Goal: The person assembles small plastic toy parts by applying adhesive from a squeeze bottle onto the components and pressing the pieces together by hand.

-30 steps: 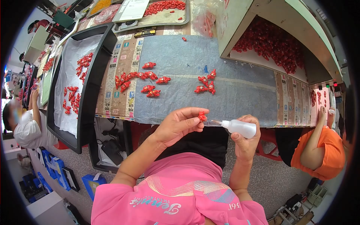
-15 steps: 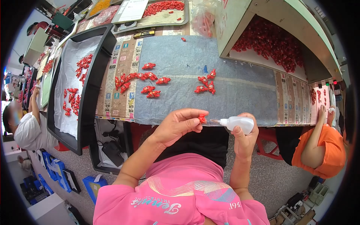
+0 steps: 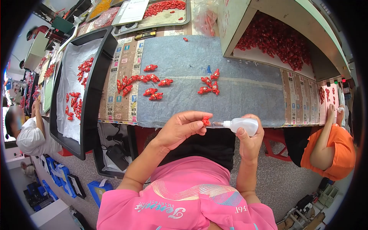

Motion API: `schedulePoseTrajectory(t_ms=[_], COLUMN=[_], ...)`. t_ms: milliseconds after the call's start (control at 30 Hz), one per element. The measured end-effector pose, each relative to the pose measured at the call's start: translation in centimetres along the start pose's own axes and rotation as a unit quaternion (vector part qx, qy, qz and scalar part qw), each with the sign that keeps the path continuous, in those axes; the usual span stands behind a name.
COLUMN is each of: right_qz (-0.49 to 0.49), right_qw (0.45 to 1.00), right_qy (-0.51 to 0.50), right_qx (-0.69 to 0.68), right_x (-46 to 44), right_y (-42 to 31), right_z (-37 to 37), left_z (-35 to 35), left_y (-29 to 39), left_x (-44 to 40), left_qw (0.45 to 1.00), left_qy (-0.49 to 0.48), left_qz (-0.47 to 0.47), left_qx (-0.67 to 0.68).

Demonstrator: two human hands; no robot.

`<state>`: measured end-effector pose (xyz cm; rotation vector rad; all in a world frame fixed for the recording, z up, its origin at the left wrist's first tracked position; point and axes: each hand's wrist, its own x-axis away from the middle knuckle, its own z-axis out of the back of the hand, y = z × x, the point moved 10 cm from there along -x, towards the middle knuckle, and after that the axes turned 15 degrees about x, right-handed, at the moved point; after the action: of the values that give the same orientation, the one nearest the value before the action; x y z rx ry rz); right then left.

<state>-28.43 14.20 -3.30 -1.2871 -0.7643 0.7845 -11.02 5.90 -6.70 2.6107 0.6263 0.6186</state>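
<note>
Between thumb and fingertips, my left hand (image 3: 184, 126) pinches a small red figurine (image 3: 206, 121) in front of the table edge. My right hand (image 3: 251, 140) is wrapped round a white squeeze bottle (image 3: 245, 125), held sideways. Its thin nozzle (image 3: 220, 124) points left, with the tip at or very near the figurine; contact is too small to tell. On the blue-grey cloth (image 3: 172, 107) beyond lie several red figurines (image 3: 143, 78) in a loose group at left. Another small cluster of them (image 3: 210, 85) lies farther right, with a small blue piece (image 3: 209, 69) beside it.
At left stands a black tray (image 3: 92, 92) with red figurines on white paper. A box (image 3: 239, 36) at back right holds a heap of red pieces. A metal tray (image 3: 188, 17) of red pieces sits at the back. Co-workers in orange (image 3: 329, 153) and white (image 3: 32, 136) sit either side.
The whole view has shifted slightly. Both hands keep nearly the same pose, with the nozzle still at the figurine.
</note>
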Motion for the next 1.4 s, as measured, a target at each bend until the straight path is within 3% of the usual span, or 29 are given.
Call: schedulePoseTrajectory(t_ms=[1400], right_qz=[0.006], right_qw=[1.0], right_qy=[0.003], right_qx=[0.011], right_x=[0.58], right_y=[-0.27], right_z=[0.33], left_z=[-0.15], left_y=[-0.06], left_x=[0.0], left_qw=[1.0], left_qy=[-0.004], left_qz=[0.0], left_qx=[-0.018])
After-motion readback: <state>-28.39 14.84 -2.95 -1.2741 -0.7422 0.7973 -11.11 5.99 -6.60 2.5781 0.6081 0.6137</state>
